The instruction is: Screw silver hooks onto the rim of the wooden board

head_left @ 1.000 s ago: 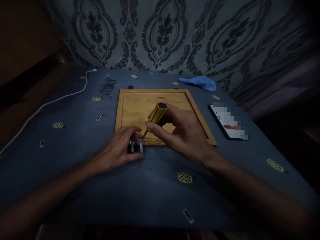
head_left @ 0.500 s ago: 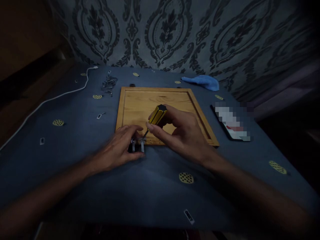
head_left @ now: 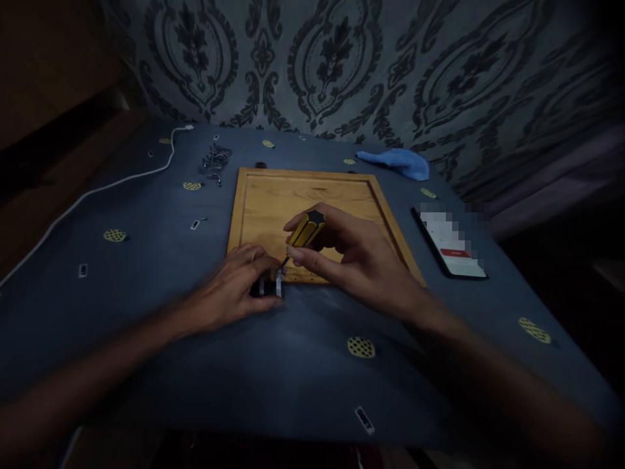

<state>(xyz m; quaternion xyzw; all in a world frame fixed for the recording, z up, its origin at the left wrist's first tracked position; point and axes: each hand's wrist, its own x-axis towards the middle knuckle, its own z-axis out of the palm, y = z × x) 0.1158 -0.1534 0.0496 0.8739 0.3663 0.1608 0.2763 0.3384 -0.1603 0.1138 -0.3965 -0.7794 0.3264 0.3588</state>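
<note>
My right hand (head_left: 351, 260) is closed around a yellow and black screwdriver (head_left: 305, 230), whose tip points down and left at a small metal bracket (head_left: 272, 285). That bracket sits at the near edge of a square wooden tray (head_left: 273, 202) on the blue cloth. My left hand (head_left: 234, 290) rests on the cloth with its fingers pinched on the bracket, holding it against the tray's edge. Part of the bracket is hidden under my left fingers.
A phone (head_left: 452, 244) lies right of the tray, a blue rag (head_left: 398, 161) behind it. A heap of metal hardware (head_left: 215, 159) and a white cable (head_left: 122, 185) lie at the back left. Small metal pieces (head_left: 195, 224) dot the cloth. A patterned wall rises behind.
My right hand has shifted slightly on the screwdriver handle and my left fingers have closed further over the bracket. The view has tipped a little.
</note>
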